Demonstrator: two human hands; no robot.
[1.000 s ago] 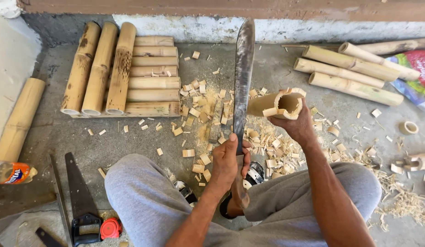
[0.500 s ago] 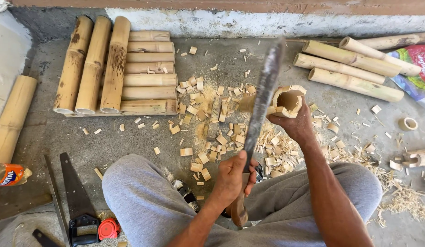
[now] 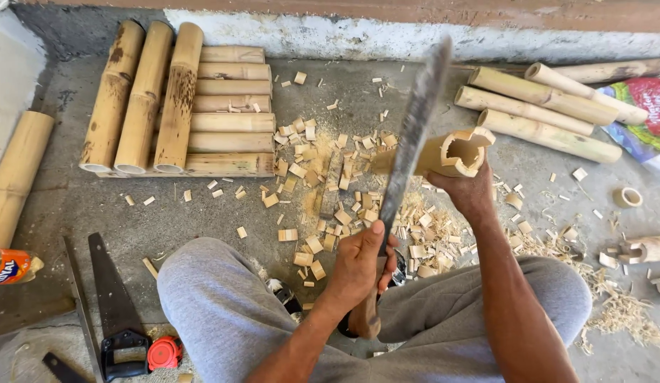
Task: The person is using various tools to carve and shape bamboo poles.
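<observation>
Orange-labelled bottle [image 3: 11,264] at the left edge; crumpled red-and-green printed bag [image 3: 646,106] far right.

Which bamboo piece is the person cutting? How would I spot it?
Find the long knife raised over the wood chips. Just right of its blade, the right hand holds up a short bamboo piece. Unlike the whole poles around, its open end is notched.

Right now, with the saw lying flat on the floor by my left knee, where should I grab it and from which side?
Take the hand saw by its black loop handle, the end nearest you, coming from above. The blade points away and lies flat, so the handle's opening is the only safe part for fingers.
</observation>
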